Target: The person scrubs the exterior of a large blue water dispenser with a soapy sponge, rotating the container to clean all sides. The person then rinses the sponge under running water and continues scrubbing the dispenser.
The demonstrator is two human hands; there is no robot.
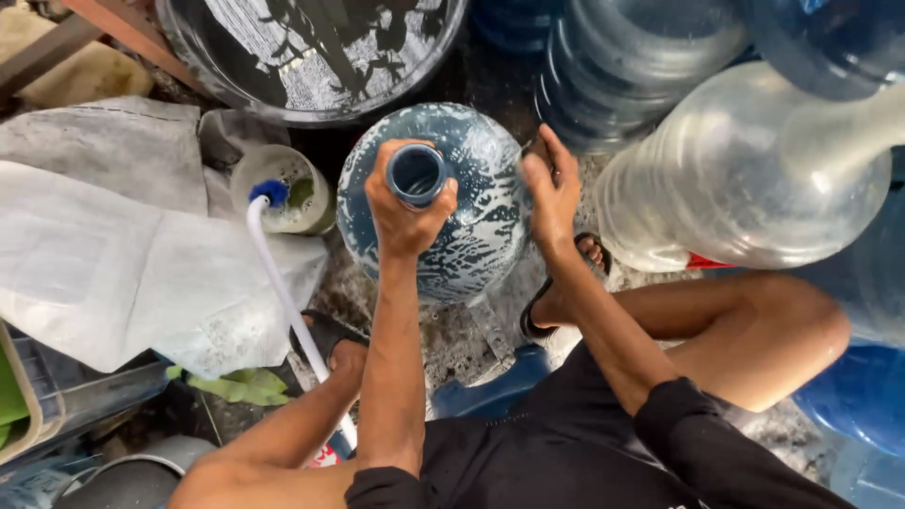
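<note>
A large blue water jug (471,203), streaked with white soap foam, stands upright on the wet ground between my feet. My left hand (401,212) is wrapped around its neck just below the open blue mouth (417,173). My right hand (551,188) presses flat against the jug's right shoulder, fingers together and pointing up. I cannot tell whether it holds a cloth or sponge. I am crouching, knees spread, wearing black sandals.
A white hose with a blue tip (273,254) leans into a small pale bucket (287,188). A big water-filled basin (311,57) sits at the top. Clear and blue jugs (745,170) crowd the right. White sacks (123,254) lie at the left.
</note>
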